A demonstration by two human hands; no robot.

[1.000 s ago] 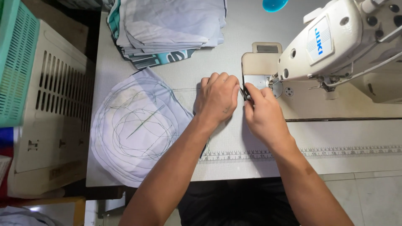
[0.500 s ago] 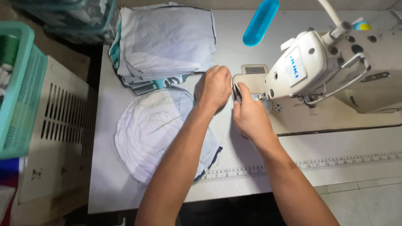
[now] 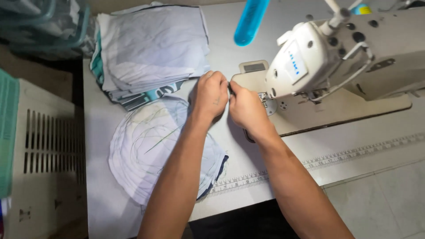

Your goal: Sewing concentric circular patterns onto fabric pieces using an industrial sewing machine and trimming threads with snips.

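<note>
My left hand point(image 3: 210, 95) and my right hand point(image 3: 245, 107) meet knuckle to knuckle on the sewing table, just left of the white sewing machine point(image 3: 345, 57) and its needle area point(image 3: 264, 98). Both hands pinch something small and dark point(image 3: 229, 87) between their fingertips; what it is cannot be made out. Under my left forearm lies a stack of round pale fabric pieces point(image 3: 146, 150) with loose threads on top.
A pile of folded pale fabric with teal edges point(image 3: 150, 48) sits at the back left. A blue tube-shaped object point(image 3: 250, 20) hangs above the table. A ruler strip point(image 3: 345, 155) runs along the table's front edge. A white slotted cabinet point(image 3: 44, 150) stands left.
The view has shifted so the table looks lower and nearer. My hands have stayed together by the needle, closing tighter on the small dark thing.
</note>
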